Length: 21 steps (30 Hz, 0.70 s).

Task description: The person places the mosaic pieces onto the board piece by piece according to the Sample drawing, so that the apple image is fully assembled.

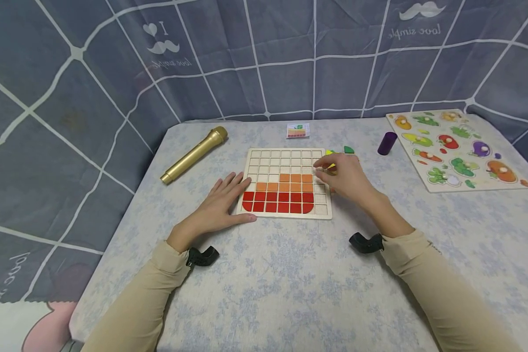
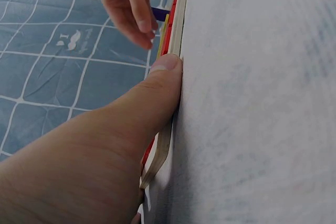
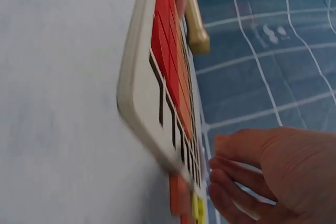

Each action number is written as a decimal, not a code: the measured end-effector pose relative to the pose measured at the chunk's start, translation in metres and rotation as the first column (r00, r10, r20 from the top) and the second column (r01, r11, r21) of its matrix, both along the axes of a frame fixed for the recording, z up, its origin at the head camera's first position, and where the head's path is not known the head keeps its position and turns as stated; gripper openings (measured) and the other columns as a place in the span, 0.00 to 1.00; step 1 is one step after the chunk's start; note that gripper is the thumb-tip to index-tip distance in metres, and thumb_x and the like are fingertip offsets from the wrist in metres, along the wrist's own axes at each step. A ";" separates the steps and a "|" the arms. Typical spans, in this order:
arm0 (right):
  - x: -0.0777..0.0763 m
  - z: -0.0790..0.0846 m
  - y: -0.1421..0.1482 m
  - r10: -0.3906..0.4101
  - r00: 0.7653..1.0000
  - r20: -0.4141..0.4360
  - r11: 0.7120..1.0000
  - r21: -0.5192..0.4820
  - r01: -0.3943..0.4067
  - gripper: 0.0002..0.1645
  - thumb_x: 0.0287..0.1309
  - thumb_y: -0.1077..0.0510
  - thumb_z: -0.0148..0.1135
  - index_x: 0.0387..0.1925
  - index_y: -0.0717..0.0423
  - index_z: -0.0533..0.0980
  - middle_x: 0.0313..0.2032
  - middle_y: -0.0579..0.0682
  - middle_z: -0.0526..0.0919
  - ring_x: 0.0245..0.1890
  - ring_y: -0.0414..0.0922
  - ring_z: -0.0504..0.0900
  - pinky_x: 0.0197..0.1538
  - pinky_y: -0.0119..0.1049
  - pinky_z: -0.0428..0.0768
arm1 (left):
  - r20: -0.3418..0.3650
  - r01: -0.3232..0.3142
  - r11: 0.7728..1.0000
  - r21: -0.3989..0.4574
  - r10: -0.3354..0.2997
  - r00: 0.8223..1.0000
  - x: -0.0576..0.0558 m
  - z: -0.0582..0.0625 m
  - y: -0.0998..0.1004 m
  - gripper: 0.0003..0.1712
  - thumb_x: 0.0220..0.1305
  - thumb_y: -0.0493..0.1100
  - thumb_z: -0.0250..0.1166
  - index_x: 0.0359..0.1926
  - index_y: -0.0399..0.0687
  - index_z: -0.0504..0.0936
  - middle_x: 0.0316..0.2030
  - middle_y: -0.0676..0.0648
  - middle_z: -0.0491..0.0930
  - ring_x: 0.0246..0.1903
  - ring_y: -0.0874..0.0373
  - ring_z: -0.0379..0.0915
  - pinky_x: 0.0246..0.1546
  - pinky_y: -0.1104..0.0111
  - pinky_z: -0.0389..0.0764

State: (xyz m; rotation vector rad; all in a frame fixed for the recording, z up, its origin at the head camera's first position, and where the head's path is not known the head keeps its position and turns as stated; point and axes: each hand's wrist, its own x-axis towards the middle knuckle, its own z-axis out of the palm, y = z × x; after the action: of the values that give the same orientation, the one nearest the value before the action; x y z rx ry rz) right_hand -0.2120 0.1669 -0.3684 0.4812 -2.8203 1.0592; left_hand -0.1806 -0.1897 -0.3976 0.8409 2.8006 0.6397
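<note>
A square wooden grid board lies on the table in the head view. Red tiles fill its two near rows except the rightmost column, with orange tiles above them. My left hand lies spread along the board's left edge, its thumb at the near left corner. Over the right edge is my right hand, its fingers bent toward the thumb. I cannot tell whether a tile sits between those fingertips. Yellow tiles and a green piece show beyond it, partly covered by the hand.
A small picture card lies behind the board. At the back left is a gold microphone. A dark purple cylinder stands right of the board, and a vegetable puzzle board lies farther right. A grid-patterned cloth hangs behind the table.
</note>
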 end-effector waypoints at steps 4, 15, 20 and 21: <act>0.002 0.001 0.024 -0.086 0.995 0.049 0.996 -0.001 0.086 0.15 0.68 0.62 0.68 0.53 0.65 0.85 0.50 0.65 0.88 0.49 0.61 0.89 0.56 0.57 0.87 | 0.003 0.002 1.000 -0.001 -0.002 1.000 0.001 0.001 0.000 0.59 0.66 0.64 0.71 0.85 0.49 0.50 0.85 0.40 0.43 0.85 0.42 0.31 0.84 0.44 0.33; -0.002 -0.004 0.048 -0.075 0.997 0.036 0.995 0.066 0.072 0.14 0.66 0.63 0.70 0.51 0.66 0.87 0.46 0.65 0.87 0.48 0.60 0.84 0.53 0.56 0.84 | 0.007 -0.012 1.000 -0.013 0.012 1.000 0.000 0.001 0.001 0.59 0.66 0.65 0.71 0.86 0.50 0.51 0.85 0.41 0.43 0.85 0.43 0.31 0.84 0.45 0.33; -0.003 -0.006 0.052 -0.069 0.997 0.044 0.993 0.097 0.064 0.15 0.66 0.63 0.70 0.52 0.65 0.87 0.46 0.64 0.86 0.46 0.59 0.83 0.51 0.54 0.82 | 0.005 -0.012 1.000 -0.018 0.012 1.000 -0.001 0.001 0.001 0.59 0.66 0.65 0.71 0.86 0.50 0.50 0.85 0.41 0.43 0.85 0.42 0.31 0.84 0.45 0.34; -0.003 -0.006 0.052 -0.066 0.997 0.047 0.993 0.100 0.061 0.15 0.67 0.63 0.70 0.52 0.65 0.86 0.46 0.64 0.86 0.46 0.59 0.83 0.50 0.53 0.82 | 0.004 -0.011 1.000 -0.017 0.011 1.000 -0.001 0.000 0.001 0.59 0.66 0.65 0.71 0.86 0.50 0.50 0.85 0.41 0.43 0.85 0.42 0.31 0.84 0.44 0.34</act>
State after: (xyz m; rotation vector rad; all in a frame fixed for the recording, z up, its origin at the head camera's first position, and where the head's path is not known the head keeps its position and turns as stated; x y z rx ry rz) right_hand -0.2148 0.2187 -0.3742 0.3756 -2.9213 0.9377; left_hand -0.1815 -0.1889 -0.3975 0.8209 2.8043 0.6171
